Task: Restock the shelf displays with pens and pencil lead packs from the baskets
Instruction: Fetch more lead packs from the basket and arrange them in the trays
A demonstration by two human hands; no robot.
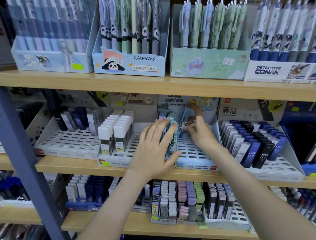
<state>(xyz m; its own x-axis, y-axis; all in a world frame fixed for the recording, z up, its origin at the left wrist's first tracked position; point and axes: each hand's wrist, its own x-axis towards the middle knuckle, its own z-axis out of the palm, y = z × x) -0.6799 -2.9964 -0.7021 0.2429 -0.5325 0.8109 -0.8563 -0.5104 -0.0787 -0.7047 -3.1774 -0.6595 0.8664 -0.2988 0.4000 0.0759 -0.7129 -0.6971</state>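
Wooden shelves (77, 165) in a stationery shop fill the view, tier on tier, crowded with cardboard displays of pens and pencil leads.

At the middle shelf the left hand (154, 150) is spread wide, its straight fingers laid against a row of lead packs (171, 135) and its thumb at the foot of the row. These packs stand upright along the left side of a cartoon-printed display tray (193, 152) with a white slotted floor. Just beside it, the right hand (199, 131) pinches a blue patterned lead pack (186, 115) between thumb and curled fingers, with the forefinger lifted above. The pack leans to the right over the slots, next to the standing row; whether its lower end sits in a slot cannot be told.

To the left of this tray stand white-capped packs (116, 131) marked 100. To the right are black, blue and white HB 0.7 packs (255, 146) in slanting rows.

On the shelf above, a panda pen box (130, 66) and a Detective Conan box (268, 71) hold upright pens. A blue-grey post (12, 135) crosses the left foreground.
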